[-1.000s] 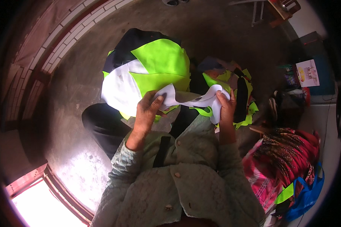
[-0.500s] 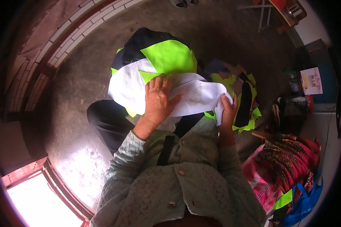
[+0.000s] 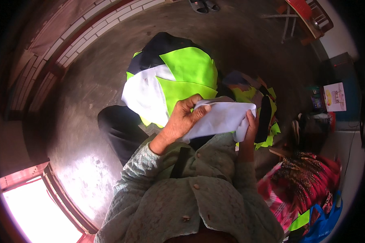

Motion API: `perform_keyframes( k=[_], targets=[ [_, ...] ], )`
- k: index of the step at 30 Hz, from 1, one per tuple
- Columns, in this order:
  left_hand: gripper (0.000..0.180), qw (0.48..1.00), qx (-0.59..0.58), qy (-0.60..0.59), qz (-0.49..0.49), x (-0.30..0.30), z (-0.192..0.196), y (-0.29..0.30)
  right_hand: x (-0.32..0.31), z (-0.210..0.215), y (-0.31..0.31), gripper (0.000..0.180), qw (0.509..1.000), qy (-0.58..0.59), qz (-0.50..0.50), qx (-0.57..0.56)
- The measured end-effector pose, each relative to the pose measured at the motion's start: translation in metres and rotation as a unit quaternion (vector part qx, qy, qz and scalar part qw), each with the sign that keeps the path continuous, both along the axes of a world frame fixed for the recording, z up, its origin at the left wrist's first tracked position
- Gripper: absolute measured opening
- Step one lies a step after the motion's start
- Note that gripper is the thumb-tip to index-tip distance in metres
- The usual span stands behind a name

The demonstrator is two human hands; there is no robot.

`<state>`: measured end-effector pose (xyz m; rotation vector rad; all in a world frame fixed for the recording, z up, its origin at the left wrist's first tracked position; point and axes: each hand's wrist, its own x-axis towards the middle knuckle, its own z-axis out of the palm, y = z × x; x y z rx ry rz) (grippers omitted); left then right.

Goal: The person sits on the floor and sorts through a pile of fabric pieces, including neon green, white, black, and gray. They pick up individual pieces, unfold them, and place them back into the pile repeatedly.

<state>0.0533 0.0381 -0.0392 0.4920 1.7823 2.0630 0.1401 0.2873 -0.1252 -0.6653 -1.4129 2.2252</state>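
White cloth stretches between our two hands, held up close to our chest. Our left hand pinches its left edge with thumb and fingers closed; our right hand clutches the bunched right end. Just beyond both hands lies a pile of green, white and dark fabric pieces. Well off our right hand sits a patterned red cloth.

— What sort of place is this?
— A small home sewing workshop: bare grey concrete floor, a heap of neon-green, white and black cut fabric pieces, brick step edging.
— Anything else?
— Patterned red cloth bundles beside a wooden chair.
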Motion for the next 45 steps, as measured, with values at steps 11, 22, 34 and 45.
perform_keyframes(
  k=[11, 22, 34, 45],
  targets=[
    [0.021, 0.953, 0.259, -0.157, 0.032, -0.001, 0.024, -0.032, 0.022, -0.016, 0.029, 0.03, 0.988, 0.035, -0.015, -0.148],
    [0.041, 0.833, 0.528, -0.085, 0.142, -0.013, 0.058, -0.108, 0.014, -0.002, 0.012, 0.036, 0.993, 0.019, -0.058, -0.099],
    [0.049, 0.859, 0.448, 0.243, 0.044, -0.02, 0.159, -0.133, 0.01, -0.009, -0.02, 0.035, 0.995, -0.004, -0.077, 0.061],
    [0.049, 0.882, 0.297, 0.328, 0.162, -0.07, 0.211, -0.13, 0.01, -0.007, -0.026, 0.034, 0.989, -0.022, -0.072, 0.124]
  ],
)
